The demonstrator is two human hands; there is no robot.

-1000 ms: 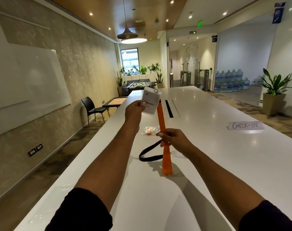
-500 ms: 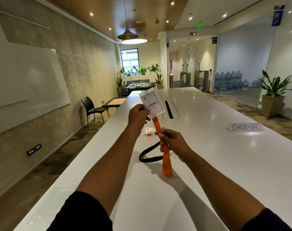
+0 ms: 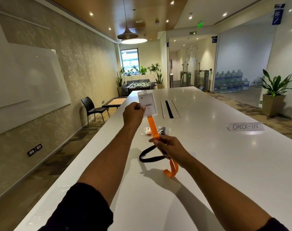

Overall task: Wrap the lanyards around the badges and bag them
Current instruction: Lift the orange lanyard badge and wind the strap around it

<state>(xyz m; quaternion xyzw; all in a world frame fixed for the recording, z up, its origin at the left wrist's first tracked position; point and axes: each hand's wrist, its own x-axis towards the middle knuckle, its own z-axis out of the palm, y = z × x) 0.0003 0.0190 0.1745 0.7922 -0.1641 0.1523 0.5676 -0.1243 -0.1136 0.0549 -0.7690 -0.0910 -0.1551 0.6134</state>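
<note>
Since a moment ago the badge (image 3: 147, 104) has tipped back to nearly upright, and the orange lanyard's (image 3: 153, 129) loose tail now curls onto the white table (image 3: 217, 164) just near of the right hand (image 3: 171, 147). That badge is a flat white rectangular card in a clear sleeve with a small metal ring on top, printed "V.Kohli"; the left hand (image 3: 133, 113) pinches its left edge, held up above the table. From the card's lower edge the flat woven orange ribbon runs down to the right hand, whose curled fingers pinch it. A black lanyard (image 3: 148, 155) lies looped on the glossy tabletop beneath the right hand. Just beyond, two small crinkled clear bags (image 3: 158, 130) sit partly hidden by the ribbon. Farther right stands a folded paper sign (image 3: 246, 126) handwritten "CHECK-IN". A green exit sign (image 3: 192, 33) hangs far off.
</note>
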